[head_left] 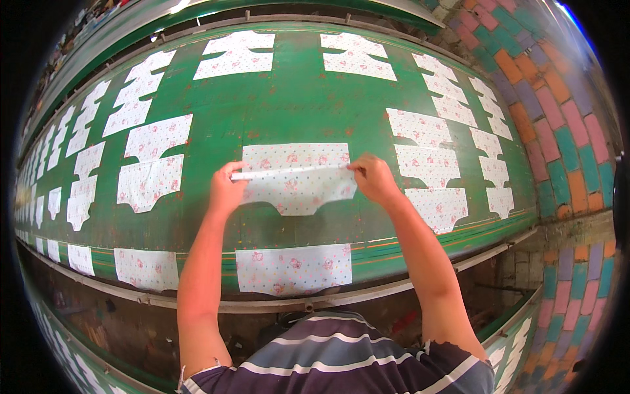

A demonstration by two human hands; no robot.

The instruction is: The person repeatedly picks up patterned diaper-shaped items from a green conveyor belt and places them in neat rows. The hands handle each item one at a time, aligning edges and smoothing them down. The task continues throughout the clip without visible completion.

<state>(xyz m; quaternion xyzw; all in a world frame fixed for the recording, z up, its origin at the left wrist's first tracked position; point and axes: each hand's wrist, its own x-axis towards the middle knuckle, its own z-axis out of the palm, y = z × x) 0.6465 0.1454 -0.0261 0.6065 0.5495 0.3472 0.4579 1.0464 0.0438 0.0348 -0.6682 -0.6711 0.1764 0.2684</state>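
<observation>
A white cut fabric piece [295, 190] with small coloured dots and curved lower corners is stretched between my two hands. My left hand [228, 187] pinches its upper left corner, and my right hand [374, 177] pinches the upper right one. Behind its top edge lies another printed fabric piece [295, 155] with pink figures, partly covered. Nearer to me, a rectangular printed piece [293, 268] lies by the table's front edge. How much of the held piece touches the table cannot be made out.
The long green table [298, 105] carries rows of similar printed pieces, such as a stacked set on the right [430, 164] and one on the left [152, 174]. A metal rail [367, 291] runs along the front edge. Coloured bricks [561, 125] pave the floor at right.
</observation>
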